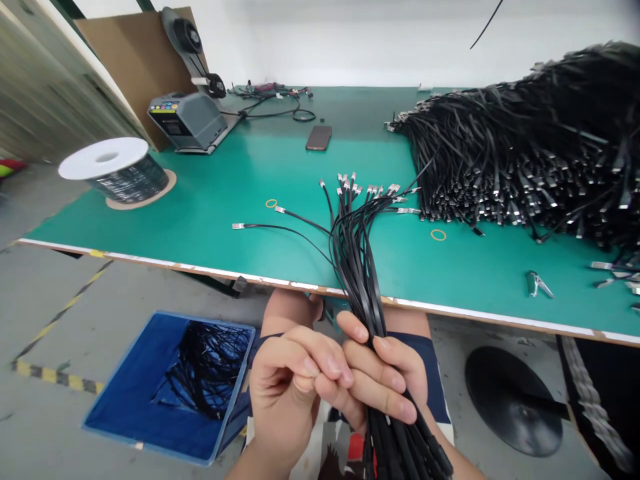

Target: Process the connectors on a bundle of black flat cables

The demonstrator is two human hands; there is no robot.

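Note:
My right hand (387, 373) is wrapped round a bundle of black flat cables (361, 267), its fingers curled across the front and the thumb at the right side. The cables' metal-tipped plugs (350, 183) fan out over the table edge, and two of them stick out to the left. Dark thicker ends of the bundle hang down below the hand. Right beside it, my left hand (295, 380) is closed, thumb and fingertips pinched together against the right hand's fingers. What the pinch holds, if anything, is too small to make out.
On the green table (225, 253) lie a large cable pile (500, 147), yellow rubber bands (439, 235), a phone (319, 138) and a small metal clipper-like tool (538, 285). A cable spool (120, 173) stands left near a grey machine (190, 123). A blue bin (135, 393) with cables sits below.

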